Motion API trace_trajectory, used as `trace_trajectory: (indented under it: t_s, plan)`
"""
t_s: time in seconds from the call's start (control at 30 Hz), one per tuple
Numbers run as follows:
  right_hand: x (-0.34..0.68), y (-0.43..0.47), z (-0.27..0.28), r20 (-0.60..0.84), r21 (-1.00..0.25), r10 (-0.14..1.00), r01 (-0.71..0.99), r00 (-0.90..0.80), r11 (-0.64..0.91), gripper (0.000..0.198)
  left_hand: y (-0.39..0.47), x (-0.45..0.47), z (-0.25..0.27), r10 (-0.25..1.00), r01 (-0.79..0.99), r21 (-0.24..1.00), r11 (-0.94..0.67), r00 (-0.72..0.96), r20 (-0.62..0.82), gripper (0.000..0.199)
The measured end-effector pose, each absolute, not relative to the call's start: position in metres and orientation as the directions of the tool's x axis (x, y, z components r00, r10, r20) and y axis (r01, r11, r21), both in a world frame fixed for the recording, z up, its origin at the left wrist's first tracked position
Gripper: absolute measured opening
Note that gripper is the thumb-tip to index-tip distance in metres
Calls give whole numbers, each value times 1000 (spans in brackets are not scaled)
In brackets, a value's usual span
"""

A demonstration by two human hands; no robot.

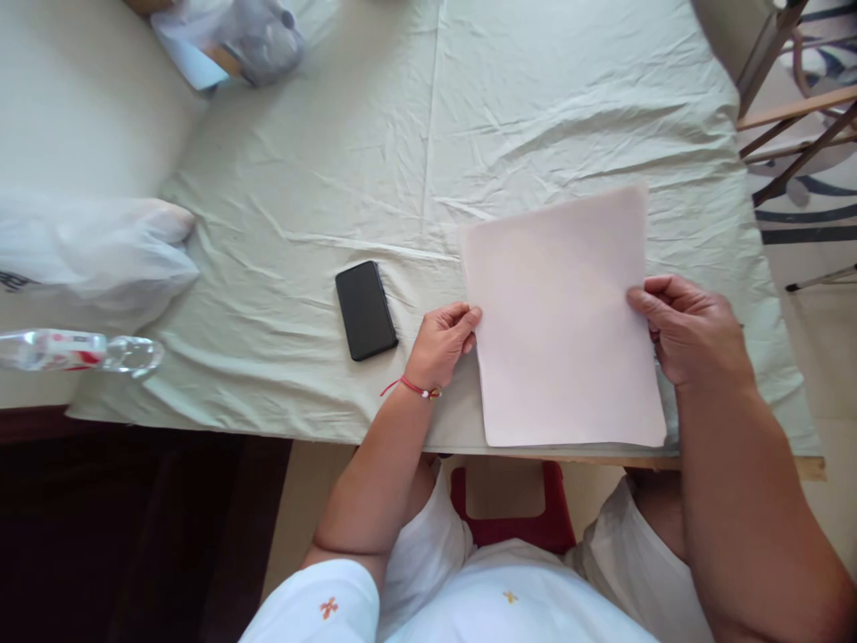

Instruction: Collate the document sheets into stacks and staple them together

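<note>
A white sheet of paper (566, 330), perhaps a thin stack, is held between my two hands above the table's front edge. My left hand (443, 344) pinches its left edge between thumb and fingers. On the opposite side, my right hand (693, 326) grips the right edge, thumb on top and fingers underneath. The sheet looks blank on the side facing me. To the left of my left hand, a black phone (366, 311) lies on the cloth with its screen dark.
A pale green, wrinkled cloth (301, 196) covers the table. At the left are a clear plastic bottle (73, 351) on its side and a white plastic bag (87, 254). Bagged items (234, 45) stand at the back left. A red stool (555, 509) shows below the table.
</note>
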State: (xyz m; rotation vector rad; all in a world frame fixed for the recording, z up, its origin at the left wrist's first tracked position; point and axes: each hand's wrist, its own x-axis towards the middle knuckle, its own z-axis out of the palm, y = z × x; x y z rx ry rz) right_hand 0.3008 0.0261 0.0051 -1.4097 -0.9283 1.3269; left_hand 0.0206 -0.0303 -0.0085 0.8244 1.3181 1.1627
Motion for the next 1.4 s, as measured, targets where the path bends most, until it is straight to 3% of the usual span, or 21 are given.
trace_trajectory:
  t_s: [0.33, 0.53, 0.87, 1.0, 1.2, 1.3, 1.4]
  plan:
    - [297, 28, 5, -244, -969, 957, -67, 159, -236, 24, -30, 20, -9, 940, -220, 938, 269, -153, -306, 40]
    - [297, 27, 4, -118, -986, 971, 93, 206, -139, 20, -29, 21, -10, 939, -260, 937, 231, -192, -285, 38]
    - [305, 26, 5, -170, -976, 971, 109, 166, -189, 20, -27, 22, -15, 926, -251, 943, 218, -252, -281, 31]
    - [312, 24, 7, -181, -953, 977, 226, 114, -203, 20, -27, 23, -16, 909, -263, 933, 245, -271, -315, 34]
    - [314, 19, 2, -19, -882, 993, 466, 119, -72, 21, -28, 23, -17, 923, -234, 952, 199, -283, -262, 28]
    - [310, 17, 5, -12, -902, 996, 429, 88, -49, 23, -28, 24, -16, 922, -218, 955, 200, -287, -259, 27]
    - [306, 17, 9, -74, -963, 992, 249, 104, -98, 32, -29, 24, -15, 924, -209, 956, 206, -280, -261, 28]
